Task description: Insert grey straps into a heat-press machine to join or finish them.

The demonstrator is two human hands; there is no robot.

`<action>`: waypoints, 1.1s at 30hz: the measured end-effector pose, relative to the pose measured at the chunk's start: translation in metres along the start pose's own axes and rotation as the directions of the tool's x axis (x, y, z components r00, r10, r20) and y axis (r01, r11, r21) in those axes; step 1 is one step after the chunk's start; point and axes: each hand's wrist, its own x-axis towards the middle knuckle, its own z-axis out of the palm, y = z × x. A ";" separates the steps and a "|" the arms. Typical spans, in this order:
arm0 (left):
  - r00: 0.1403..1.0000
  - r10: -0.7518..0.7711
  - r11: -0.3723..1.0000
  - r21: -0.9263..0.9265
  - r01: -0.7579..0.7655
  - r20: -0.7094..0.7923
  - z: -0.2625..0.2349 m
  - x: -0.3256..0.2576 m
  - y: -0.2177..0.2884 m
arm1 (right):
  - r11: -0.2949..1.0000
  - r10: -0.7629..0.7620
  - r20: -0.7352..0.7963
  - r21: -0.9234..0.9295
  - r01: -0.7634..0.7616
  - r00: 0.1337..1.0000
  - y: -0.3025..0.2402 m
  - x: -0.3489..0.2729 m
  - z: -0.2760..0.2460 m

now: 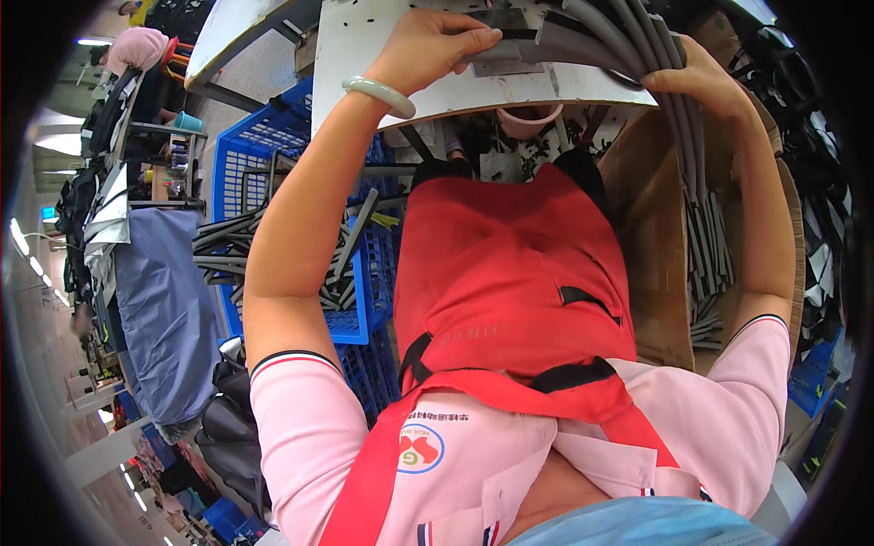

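Observation:
A bundle of long grey foam tubes (628, 41) bends over the white worktable (360, 82) and hangs down past its right side. Around this bundle my right hand (706, 84) is closed, thumb on the near side. My left hand (423, 50) pinches the end of one grey tube (492, 53) between thumb and fingers, beside a short black strip (519, 35). Under that end lies a flat metal plate (533, 67) on the tabletop. The rest of the left fingers are partly hidden behind the thumb.
A blue plastic crate (238, 150) full of grey tubes stands at the left. At the right, an open cardboard box (648, 264) holds more tubes. Below the table edge sits a pink bucket (528, 122). Another person (138, 50) is far off at the upper left.

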 end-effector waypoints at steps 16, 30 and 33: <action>1.000 -0.010 0.989 -0.145 0.009 -0.005 -0.008 0.032 -0.019 | 0.999 -0.006 -0.043 0.048 0.008 0.999 0.002 0.023 -0.008; 0.991 -0.135 0.951 -0.284 0.125 -0.016 -0.006 0.050 -0.023 | 0.968 0.010 -0.105 0.251 0.016 0.994 -0.011 0.025 -0.006; 0.995 -0.098 0.950 -0.299 0.092 -0.007 -0.003 0.033 0.000 | 0.973 -0.063 -0.049 0.218 0.072 0.997 -0.004 0.015 -0.014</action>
